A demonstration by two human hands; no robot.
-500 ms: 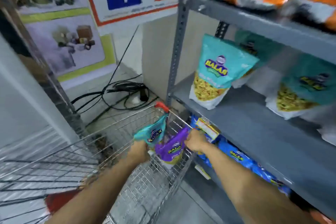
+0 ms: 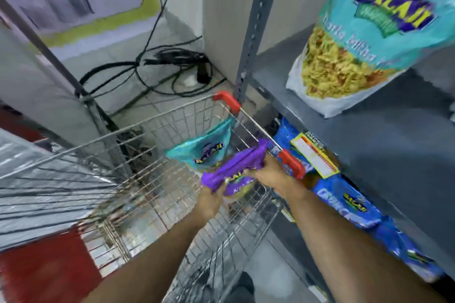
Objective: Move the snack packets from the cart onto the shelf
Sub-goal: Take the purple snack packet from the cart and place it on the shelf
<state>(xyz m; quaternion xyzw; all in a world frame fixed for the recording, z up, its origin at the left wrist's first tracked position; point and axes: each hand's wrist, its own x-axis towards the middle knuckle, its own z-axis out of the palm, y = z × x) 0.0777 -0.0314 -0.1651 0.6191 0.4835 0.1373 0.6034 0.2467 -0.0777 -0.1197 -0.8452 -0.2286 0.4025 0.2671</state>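
Both hands closed on a purple snack packet [image 2: 234, 167] inside the wire cart [image 2: 157, 179]: the left hand [image 2: 209, 200] pinched the packet's lower-left end, the right hand [image 2: 268, 177] clamped its upper-right end just beside the cart's red corner cap [image 2: 293, 163]. The packet, glossy crinkled film with a flat sealed top strip, lay tilted, its long axis running from lower left up toward the cap, the yellow-lettered face turned down toward the wearer. Touching its far side, a teal packet [image 2: 204, 147] of the same shiny film stood on edge in the cart's far corner, its top corner pointing up toward the rim.

The cart was a thin chrome grid with mostly bare mesh on the side away from the packets. Its right rim ran just beside a grey metal shelf [image 2: 394, 155], matte and flat, with a punched upright post [image 2: 256, 27]. A large teal bag [image 2: 364, 42] of yellow snack stood on that shelf, with open grey board in front of it. Below the shelf board, blue packets [image 2: 349, 204] lay crowded in a row. Black cables [image 2: 172, 64] coiled on the tiled floor beyond the cart.
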